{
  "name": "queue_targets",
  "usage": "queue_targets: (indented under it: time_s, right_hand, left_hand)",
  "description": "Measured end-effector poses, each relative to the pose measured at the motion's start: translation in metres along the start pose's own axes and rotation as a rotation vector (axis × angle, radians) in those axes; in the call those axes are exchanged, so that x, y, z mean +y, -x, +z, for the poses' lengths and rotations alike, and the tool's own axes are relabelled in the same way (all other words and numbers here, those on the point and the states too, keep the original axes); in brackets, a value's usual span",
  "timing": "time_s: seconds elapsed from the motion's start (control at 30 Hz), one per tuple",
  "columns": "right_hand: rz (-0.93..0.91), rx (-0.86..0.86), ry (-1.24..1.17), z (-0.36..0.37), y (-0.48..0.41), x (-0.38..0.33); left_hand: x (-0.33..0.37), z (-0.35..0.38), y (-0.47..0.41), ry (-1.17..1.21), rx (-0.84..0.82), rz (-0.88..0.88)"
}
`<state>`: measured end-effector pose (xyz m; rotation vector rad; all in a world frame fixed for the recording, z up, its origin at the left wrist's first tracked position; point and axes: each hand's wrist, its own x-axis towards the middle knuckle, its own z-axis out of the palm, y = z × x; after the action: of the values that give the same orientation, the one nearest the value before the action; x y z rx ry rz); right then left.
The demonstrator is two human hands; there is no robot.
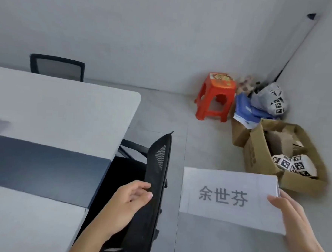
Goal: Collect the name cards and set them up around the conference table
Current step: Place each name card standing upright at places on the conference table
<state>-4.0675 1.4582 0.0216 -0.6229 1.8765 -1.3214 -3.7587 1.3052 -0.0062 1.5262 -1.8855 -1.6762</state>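
**A:** What could go wrong here?

**B:** You pinch the name cards (229, 197) by their right edge only, in your right hand (296, 219), out over the floor and well apart from the conference table (64, 109). If it is a stack, as it looks, the lower ones could slide loose, and the free left end could catch the chair (153, 184) as you swing it in.

**A:** And your hands?

**B:** Your right hand is closed on the cards, thumb on top. Your left hand (128, 204) curls its fingers over the chair's backrest beside the table's near right edge.
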Motion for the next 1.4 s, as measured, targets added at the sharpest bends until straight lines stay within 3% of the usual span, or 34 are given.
queue_targets:
  time_s: [0.33, 0.63, 0.9, 1.03, 1.3, 1.4]
  right_hand:
    - [-0.088, -0.455, 0.247, 0.088, -0.227, -0.053]
    - [-0.120, -0.849, 0.325, 0.197, -0.377, -0.101]
    - [-0.127, -1.161, 0.429, 0.327, -0.377, -0.109]
    - [-0.122, -1.267, 0.460, 0.382, -0.350, -0.114]
    - [-0.198, -1.371, 0.564, 0.494, -0.299, -0.097]
    - [-0.234, -1.375, 0.581, 0.534, -0.285, -0.080]
  left_hand:
    - [-0.004, -0.015, -0.070, 0.267, 0.447, -0.302]
    - [0.047, 0.002, -0.119, 0.368, 0.680, -0.462]
    - [0.009, 0.003, -0.095, 0.490, 0.997, -0.636]
    - [-0.041, -0.030, -0.102, 0.485, 1.118, -0.734]
    - [-0.203, -0.123, -0.138, 0.207, 1.206, -0.992]
    - [-0.241, -0.121, -0.156, 0.016, 1.149, -1.131]
